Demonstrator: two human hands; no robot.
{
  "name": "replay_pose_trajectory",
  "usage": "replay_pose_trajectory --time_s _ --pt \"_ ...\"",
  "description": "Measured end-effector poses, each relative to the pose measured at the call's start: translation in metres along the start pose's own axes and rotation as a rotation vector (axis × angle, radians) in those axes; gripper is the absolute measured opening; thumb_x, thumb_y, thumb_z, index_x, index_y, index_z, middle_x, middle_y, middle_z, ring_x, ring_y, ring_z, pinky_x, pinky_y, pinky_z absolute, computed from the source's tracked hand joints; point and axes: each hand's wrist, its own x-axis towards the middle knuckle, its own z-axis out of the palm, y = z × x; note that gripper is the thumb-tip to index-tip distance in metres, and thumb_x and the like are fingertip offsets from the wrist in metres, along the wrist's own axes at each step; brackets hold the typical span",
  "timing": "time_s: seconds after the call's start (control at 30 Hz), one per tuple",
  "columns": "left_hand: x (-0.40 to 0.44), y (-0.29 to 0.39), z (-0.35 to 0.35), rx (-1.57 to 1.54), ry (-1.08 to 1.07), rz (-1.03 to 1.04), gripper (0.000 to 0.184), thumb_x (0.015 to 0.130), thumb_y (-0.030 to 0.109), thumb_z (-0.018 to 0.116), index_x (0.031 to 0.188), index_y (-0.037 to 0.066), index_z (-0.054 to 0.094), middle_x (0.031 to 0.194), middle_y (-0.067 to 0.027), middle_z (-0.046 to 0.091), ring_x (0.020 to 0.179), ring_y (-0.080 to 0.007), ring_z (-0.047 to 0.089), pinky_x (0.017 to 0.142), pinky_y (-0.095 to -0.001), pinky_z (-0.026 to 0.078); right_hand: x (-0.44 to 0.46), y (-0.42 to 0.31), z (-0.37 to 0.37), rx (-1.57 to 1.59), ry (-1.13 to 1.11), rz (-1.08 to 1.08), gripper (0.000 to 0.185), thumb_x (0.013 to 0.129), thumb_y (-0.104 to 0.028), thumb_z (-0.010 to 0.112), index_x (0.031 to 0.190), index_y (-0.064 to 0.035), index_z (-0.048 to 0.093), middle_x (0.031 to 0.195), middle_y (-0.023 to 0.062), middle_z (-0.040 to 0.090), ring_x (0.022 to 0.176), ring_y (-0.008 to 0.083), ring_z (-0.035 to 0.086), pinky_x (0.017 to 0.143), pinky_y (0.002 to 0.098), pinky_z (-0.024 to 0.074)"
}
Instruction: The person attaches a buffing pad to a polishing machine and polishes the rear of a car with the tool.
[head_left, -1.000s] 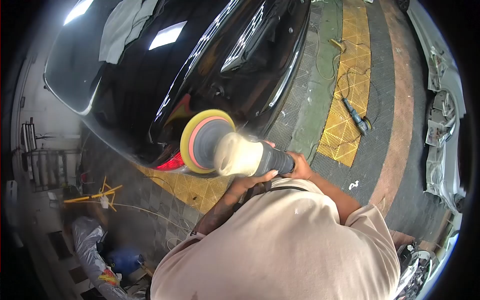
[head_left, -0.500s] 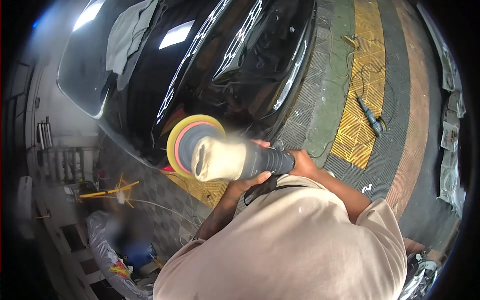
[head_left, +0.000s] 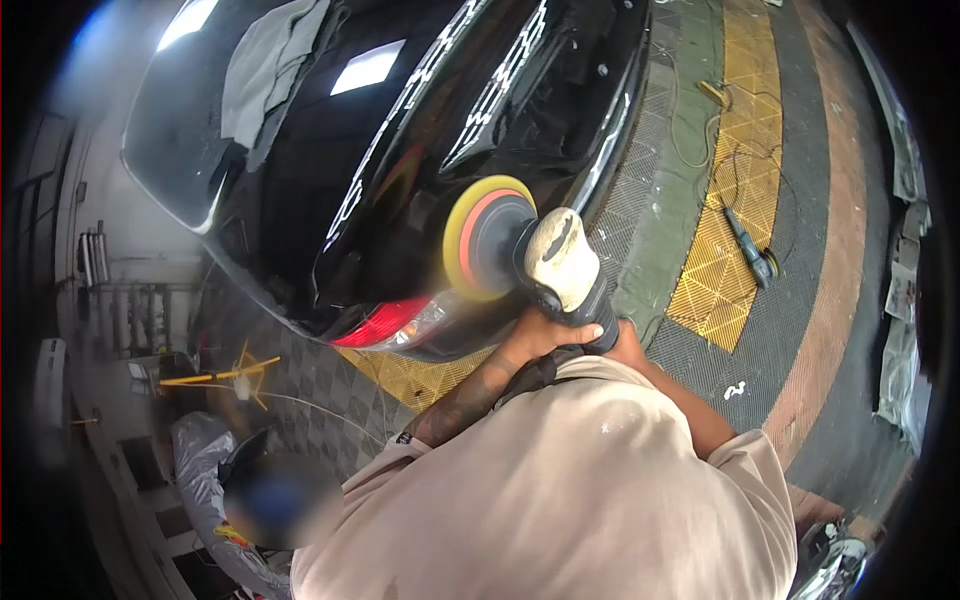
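Observation:
A power polisher [head_left: 565, 262] with a cream cover and a round yellow, orange and grey pad [head_left: 488, 238] is held in both hands. The pad stands against or just over the glossy black car's [head_left: 400, 200] rear side panel, right of the red tail light [head_left: 385, 318]. My left hand [head_left: 548, 335] is wrapped round the polisher's body, thumb on top. Close to my body, my right hand [head_left: 625, 345] grips the end of the dark handle, its fingers mostly hidden.
A grey cloth [head_left: 270, 75] lies on the car. A second polisher [head_left: 748, 250] with its cable rests on the yellow floor tiles [head_left: 720, 300]. A yellow stand [head_left: 225, 375] is at the left. Covered car parts [head_left: 905, 270] line the right edge. A blurred patch lies lower left.
The pad has moved right and up, away from the tail light, which now shows more fully. The polisher has turned more upright, with both hands still on it. The view has shifted slightly.

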Motion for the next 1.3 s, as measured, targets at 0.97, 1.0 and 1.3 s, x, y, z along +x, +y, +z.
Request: replay_pose_trajectory --time_s 0.97,1.0,1.3 --pt "-0.044 -0.007 -0.006 -0.181 0.071 0.338 0.079 0.07 0.007 0.084 0.138 0.009 0.044 0.132 -0.0117 0.054 0.13 -0.0276 0.052 0.114 -0.0469 0.041 -0.001 -0.071 -0.008 -0.263 -0.126 -0.032 0.04 0.069 -0.014 0.083 0.103 0.0042 0.071 0.093 0.0235 0.074 0.089 0.0303 0.075 0.078 0.0402 0.0557" --pt "-0.044 -0.007 -0.006 -0.16 0.066 0.342 0.079 0.07 0.007 0.084 0.138 0.008 0.043 0.132 -0.0119 0.054 0.13 -0.0277 0.052 0.114 -0.0474 0.041 -0.001 -0.071 -0.009 -0.259 -0.132 -0.025 0.04 0.069 -0.014 0.083 0.103 0.0041 0.071 0.092 0.0234 0.074 0.089 0.0306 0.075 0.078 0.0402 0.0558" --pt "-0.034 0.014 -0.025 -0.034 0.01 0.306 0.08 0.069 0.009 0.085 0.137 0.007 0.044 0.133 -0.0126 0.055 0.131 -0.0272 0.052 0.113 -0.0472 0.042 0.009 -0.082 0.003 -0.218 -0.09 -0.015 0.036 0.068 -0.011 0.082 0.1 0.0031 0.071 0.092 0.0247 0.074 0.089 0.0351 0.075 0.078 0.0408 0.056"
